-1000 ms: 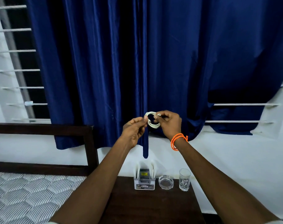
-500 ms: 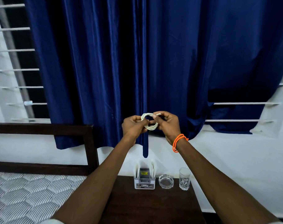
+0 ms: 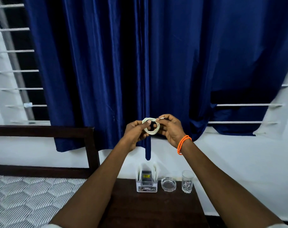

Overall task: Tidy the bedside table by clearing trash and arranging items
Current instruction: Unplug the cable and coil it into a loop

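Below my grip I see the dark wooden bedside table (image 3: pixel 149 209), carrying a white box organizer (image 3: pixel 146 186) holding a dark device, a round glass ashtray (image 3: pixel 168 184) and a clear tumbler (image 3: pixel 187 181). My left hand (image 3: pixel 134 133) and right hand (image 3: pixel 170 129) pinch the coiled white cable (image 3: pixel 151 128) between them.

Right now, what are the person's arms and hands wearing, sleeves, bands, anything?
Both forearms are bare. The right hand has a thin, twisted orange band, looped more than once round the wrist. The left hand and its wrist carry nothing visible. At the bottom edge a pale sleeve hem shows on the left arm and another on the right. No gloves or rings visible.
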Demonstrator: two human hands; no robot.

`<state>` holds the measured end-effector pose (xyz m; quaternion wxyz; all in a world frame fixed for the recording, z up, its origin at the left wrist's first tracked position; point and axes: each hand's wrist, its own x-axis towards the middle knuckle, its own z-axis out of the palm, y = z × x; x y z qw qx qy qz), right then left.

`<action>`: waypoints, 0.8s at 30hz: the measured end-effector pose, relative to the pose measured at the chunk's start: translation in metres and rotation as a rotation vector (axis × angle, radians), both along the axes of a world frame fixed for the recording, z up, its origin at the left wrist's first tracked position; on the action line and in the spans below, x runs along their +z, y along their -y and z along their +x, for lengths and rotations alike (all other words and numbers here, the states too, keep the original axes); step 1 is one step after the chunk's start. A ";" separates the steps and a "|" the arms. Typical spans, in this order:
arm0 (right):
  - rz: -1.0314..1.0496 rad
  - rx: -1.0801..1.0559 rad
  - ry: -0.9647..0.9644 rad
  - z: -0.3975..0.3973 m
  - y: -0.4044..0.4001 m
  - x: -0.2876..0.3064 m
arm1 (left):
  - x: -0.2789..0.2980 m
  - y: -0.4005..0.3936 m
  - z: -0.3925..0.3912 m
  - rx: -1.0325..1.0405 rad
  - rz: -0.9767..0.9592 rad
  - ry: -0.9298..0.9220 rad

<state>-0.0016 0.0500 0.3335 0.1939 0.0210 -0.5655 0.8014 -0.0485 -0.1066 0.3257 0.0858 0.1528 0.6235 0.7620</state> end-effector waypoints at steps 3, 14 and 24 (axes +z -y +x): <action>-0.019 0.012 0.043 -0.001 -0.001 -0.011 | -0.006 0.007 -0.003 -0.055 -0.038 0.037; -0.066 0.076 0.170 -0.012 0.012 -0.050 | -0.045 0.025 -0.014 0.025 -0.067 0.074; 0.074 -0.031 0.291 -0.021 0.042 -0.103 | -0.092 0.052 -0.029 0.031 -0.113 0.344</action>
